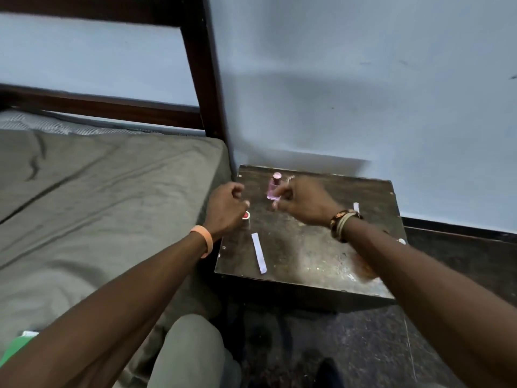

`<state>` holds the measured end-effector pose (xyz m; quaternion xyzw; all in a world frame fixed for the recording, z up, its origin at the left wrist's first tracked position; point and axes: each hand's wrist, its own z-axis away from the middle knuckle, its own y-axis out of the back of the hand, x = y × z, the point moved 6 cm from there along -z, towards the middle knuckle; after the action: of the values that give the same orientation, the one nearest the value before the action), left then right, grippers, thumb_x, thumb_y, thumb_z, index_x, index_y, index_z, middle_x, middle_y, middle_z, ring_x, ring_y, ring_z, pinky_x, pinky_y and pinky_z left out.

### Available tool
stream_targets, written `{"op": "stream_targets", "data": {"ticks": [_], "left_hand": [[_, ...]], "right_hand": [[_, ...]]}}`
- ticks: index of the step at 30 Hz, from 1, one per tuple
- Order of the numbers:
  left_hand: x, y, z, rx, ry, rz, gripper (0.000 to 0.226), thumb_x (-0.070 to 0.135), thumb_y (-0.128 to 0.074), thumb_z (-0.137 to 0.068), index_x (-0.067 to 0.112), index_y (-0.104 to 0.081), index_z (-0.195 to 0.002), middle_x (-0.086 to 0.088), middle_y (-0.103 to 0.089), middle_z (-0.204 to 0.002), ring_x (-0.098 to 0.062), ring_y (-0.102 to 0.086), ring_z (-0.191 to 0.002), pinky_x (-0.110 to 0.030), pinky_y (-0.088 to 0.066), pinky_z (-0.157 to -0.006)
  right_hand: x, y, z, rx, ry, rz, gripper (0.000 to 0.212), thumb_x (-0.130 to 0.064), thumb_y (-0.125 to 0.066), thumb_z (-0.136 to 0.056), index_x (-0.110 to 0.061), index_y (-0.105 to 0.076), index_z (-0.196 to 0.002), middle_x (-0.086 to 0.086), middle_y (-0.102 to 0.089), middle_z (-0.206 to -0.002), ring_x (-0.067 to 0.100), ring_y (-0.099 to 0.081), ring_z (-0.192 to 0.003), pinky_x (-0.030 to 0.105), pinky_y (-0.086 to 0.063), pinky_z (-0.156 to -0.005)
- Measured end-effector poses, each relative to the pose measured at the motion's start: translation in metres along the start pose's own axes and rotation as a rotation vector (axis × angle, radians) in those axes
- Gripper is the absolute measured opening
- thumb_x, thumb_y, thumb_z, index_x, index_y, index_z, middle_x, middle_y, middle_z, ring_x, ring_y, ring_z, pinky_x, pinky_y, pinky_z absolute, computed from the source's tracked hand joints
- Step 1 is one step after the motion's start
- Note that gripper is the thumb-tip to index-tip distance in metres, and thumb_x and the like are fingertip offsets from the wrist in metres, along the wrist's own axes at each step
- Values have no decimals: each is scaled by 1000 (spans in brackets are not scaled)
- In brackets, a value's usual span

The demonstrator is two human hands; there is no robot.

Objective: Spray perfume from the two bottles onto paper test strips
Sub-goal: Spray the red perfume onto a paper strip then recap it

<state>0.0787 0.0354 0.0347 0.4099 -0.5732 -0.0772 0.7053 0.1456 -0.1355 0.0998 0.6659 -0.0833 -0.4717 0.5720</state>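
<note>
**Right hand on pink bottle, left hand over red-top bottle**

- Table (307, 247): small, dark, scuffed top. Bed (98, 205) touches its left side, wall (363, 93) is behind it.
- Pink bottle (273, 189): upright at the table's far edge, left of centre. Clear pink body, darker pink cap on.
- Right hand (303, 201): over the far half of the table, just right of the pink bottle. Fingers (280, 202) curled, pinching the bottle's lower right edge. Motion blur here, so the contact detail is soft.
- Red-top bottle (246, 216): at the table's left edge, mid-depth. Only its top shows; the rest is hidden under the left hand.
- Left hand (225, 208): over the table's left edge, above the red-top bottle. Fingers curled in. Cannot tell whether it holds or even touches that bottle.
- Strip (258, 252): white paper, flat on the table's near-left part, running near to far, touched by neither hand.
- Second strip (355, 207): near the table's right side, mostly hidden behind the right wrist.
- Wrists: orange wristband (205, 242) on the left, stacked bracelets (342, 224) on the right.
- Both forearms reach in from the near side, left one crossing over the bed.
</note>
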Motion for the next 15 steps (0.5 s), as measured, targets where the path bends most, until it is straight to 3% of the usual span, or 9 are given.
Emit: {"op": "stream_targets", "data": {"ticks": [4,7,9,11,15], "left_hand": [[-36,-5,3,-127,139,-64,51,23,-81,-71,9,-65,-117,-6,-70,-108,-22,-66,-98,-37,-52,-90],[-48,-14,2,-202,145,-58,54,13,-80,-70,7,-63,-121,-9,-70,-111,-24,-66,-102,-38,-52,-92],[-49,-21,3,-239,112,-53,58,11,-81,-67,8,-63,-122,-10,-70,-113,-24,-66,-102,-37,-52,-92],[-50,-27,3,-259,83,-25,51,12,-82,-67,10,-67,-116,-7,-72,-110,-22,-67,-99,-36,-52,-91],[-46,-24,4,-191,38,10,31,22,-83,-68,19,-76,-98,1,-76,-94,-14,-69,-88,-30,-54,-83]], "right_hand": [[-2,-69,-17,-86,-139,-69,34,-19,-69,-86,-8,-67,-118,8,-71,-107,21,-65,-95,24,-45,-79],[-1,-105,-30,-115,-209,-117,29,-10,-67,-84,-1,-64,-111,14,-69,-102,30,-64,-96,39,-51,-84],[2,-116,-36,-101,-233,-145,23,-5,-65,-82,-6,-64,-105,11,-67,-98,27,-61,-92,34,-49,-78],[4,-124,-42,-80,-233,-155,16,-2,-63,-80,-9,-64,-94,7,-68,-94,24,-61,-88,29,-45,-71],[2,-124,-39,-56,-235,-278,26,2,-65,-80,-9,-74,-101,7,-73,-98,22,-67,-92,40,-55,-84]]}}
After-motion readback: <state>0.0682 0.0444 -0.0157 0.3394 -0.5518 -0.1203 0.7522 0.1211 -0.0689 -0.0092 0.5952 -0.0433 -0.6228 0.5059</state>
